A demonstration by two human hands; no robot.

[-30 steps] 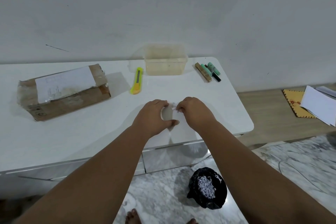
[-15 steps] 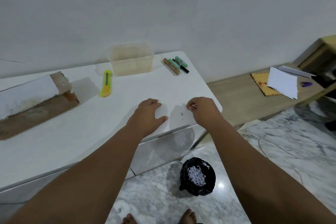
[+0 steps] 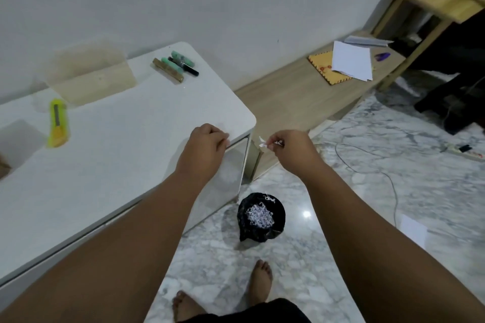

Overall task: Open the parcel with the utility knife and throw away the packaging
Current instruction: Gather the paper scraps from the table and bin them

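Since a second earlier the two hands had separated; then they were together over a small pale item at the worktop's front edge, now the right hand (image 3: 290, 151) had swung out past the corner of the worktop (image 3: 126, 155), fingers pinched shut on a small white scrap (image 3: 263, 144), held in the air above the floor and well above the bin bag (image 3: 261, 217); the left hand (image 3: 203, 151) stayed at the front edge, fingers curled with knuckles up, whether it kept anything under them could not be told; the view had also turned right and down. Judgement: this was the disposal step for a bit of packaging, the scrap not yet over the bag, which sat nearer the body and lower; the drop would need the hand brought back and down. The bag stood open on the marble floor just beside the worktop's corner, already holding shredded white paper; the scrap looked thin, light and crumpled, likely to flutter if released high. The knife (image 3: 57, 123), yellow, lay untouched on the worktop at left, blade state unclear; the parcel (image 3: 4, 165) was almost out of view at the left edge, only a brown corner visible, so whether it was open could not be judged.
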